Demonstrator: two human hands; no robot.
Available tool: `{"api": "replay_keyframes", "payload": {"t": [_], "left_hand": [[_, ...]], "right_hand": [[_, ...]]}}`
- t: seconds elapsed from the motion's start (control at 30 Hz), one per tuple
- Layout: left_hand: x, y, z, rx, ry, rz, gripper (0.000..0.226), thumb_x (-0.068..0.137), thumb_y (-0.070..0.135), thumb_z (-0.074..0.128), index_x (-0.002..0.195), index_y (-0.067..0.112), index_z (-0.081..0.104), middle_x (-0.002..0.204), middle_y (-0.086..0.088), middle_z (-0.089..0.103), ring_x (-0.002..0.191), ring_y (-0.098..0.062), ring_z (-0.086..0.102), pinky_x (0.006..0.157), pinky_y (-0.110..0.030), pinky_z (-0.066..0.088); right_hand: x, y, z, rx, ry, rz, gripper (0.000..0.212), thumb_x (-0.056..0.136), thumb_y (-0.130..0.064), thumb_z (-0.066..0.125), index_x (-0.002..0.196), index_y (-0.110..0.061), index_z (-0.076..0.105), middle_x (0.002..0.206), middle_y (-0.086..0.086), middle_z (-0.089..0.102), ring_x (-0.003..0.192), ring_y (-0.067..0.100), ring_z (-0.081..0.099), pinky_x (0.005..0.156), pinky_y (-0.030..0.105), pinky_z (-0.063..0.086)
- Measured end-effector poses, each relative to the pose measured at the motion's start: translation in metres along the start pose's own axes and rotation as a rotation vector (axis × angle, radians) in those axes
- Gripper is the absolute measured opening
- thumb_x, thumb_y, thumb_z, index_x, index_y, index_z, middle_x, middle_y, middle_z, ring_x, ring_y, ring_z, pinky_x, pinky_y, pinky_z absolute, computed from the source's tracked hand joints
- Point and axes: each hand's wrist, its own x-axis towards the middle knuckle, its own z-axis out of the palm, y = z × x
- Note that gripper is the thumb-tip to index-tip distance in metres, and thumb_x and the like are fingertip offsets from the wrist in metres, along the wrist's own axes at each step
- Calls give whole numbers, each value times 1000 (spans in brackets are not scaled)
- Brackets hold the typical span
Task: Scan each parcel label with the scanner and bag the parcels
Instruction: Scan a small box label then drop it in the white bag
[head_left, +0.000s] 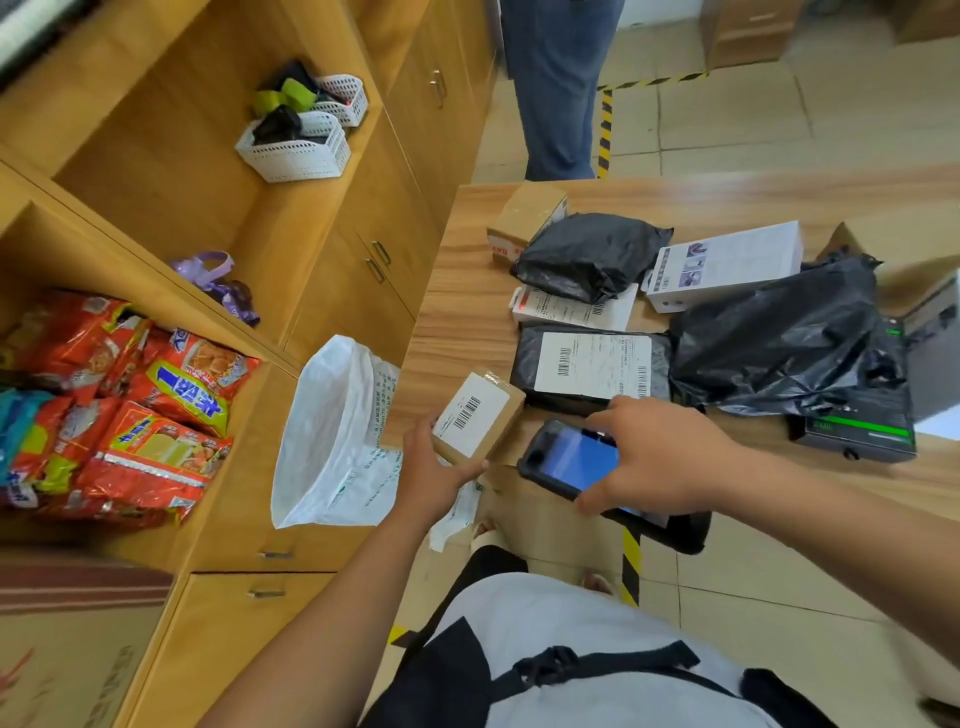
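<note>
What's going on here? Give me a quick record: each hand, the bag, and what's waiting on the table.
left hand: holds small brown box, label up
right hand: grips scanner, blue screen lit, beside that box
white bag: left of the table, mouth looks open
waiting on table: black labelled parcel, black poly bags, white boxes, cardboard box

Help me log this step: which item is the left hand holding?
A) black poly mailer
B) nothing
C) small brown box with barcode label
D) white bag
C: the left hand grips the small brown box, label up, beside the scanner in the right hand.
</note>
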Motion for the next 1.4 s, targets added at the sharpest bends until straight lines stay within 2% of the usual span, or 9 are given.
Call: {"api": "replay_keyframes", "payload": {"t": [0.17, 0.53, 0.67, 0.9, 1.03, 1.13, 1.2, 1.33, 1.4], "left_hand": [[-7, -4, 8, 76, 41, 45, 88, 65, 37, 90, 132, 35, 33, 124, 11, 33, 115, -10, 42, 74, -13, 36], [-8, -2, 11, 163, 35, 71, 86, 63, 43, 86, 129, 34, 30, 130, 4, 33, 111, -16, 46, 76, -29, 49], [-8, 0, 13, 182, 20, 61, 86, 63, 41, 84, 129, 34, 28, 123, 8, 28, 107, -17, 45, 63, -22, 44], [-7, 1, 13, 191, 16, 31, 89, 62, 36, 82, 132, 31, 26, 127, 5, 28, 106, -17, 44, 67, -29, 48], [0, 0, 8, 97, 10, -13, 92, 61, 31, 87, 133, 29, 30, 128, 3, 34, 106, -16, 45, 67, -25, 48], [8, -2, -8, -131, 65, -146, 87, 61, 28, 90, 128, 31, 35, 125, 2, 46, 105, -18, 53, 80, -40, 58], [10, -10, -24, -253, 126, -197, 82, 63, 26, 89, 124, 33, 36, 121, 4, 50, 101, -13, 55, 72, -36, 58], [18, -31, -65, -350, 226, -273, 78, 67, 24, 88, 125, 30, 36, 116, 8, 54, 98, -12, 59, 69, -33, 58], [27, -41, -88, -387, 279, -324, 75, 70, 21, 86, 126, 27, 37, 117, 5, 54, 102, -17, 59, 74, -37, 58]], "right_hand": [[-4, -11, -6, -250, -39, -67, 59, 61, -75, 64, 99, -30, 60, 84, -10, 44, 82, 15, 47, 54, 28, 28], [-21, -7, -9, -290, 15, 6, 49, 57, -75, 59, 75, -30, 49, 82, -6, 56, 76, 16, 57, 54, 29, 38], [-25, -7, -7, -290, 25, 32, 51, 58, -75, 59, 83, -30, 54, 82, -6, 54, 78, 16, 58, 57, 29, 40], [-26, 1, -5, -293, 41, 68, 56, 61, -75, 62, 91, -28, 63, 81, -8, 54, 78, 15, 57, 65, 31, 49], [-18, -3, -4, -238, 19, 54, 55, 57, -77, 59, 85, -30, 59, 80, -7, 56, 73, 13, 56, 62, 30, 49], [-7, -11, 0, -151, 27, 30, 57, 48, -80, 54, 76, -30, 53, 78, -8, 56, 67, 11, 53, 52, 28, 35], [1, -18, 4, -65, 26, 23, 59, 47, -82, 53, 77, -31, 53, 79, -10, 55, 67, 9, 52, 51, 28, 31], [22, -40, 13, 126, 21, 37, 53, 52, -79, 60, 76, -31, 59, 78, -9, 54, 67, 7, 51, 51, 29, 32], [33, -52, 17, 299, 0, 94, 51, 51, -74, 65, 76, -30, 63, 78, -6, 63, 65, 10, 59, 51, 31, 42]]}}
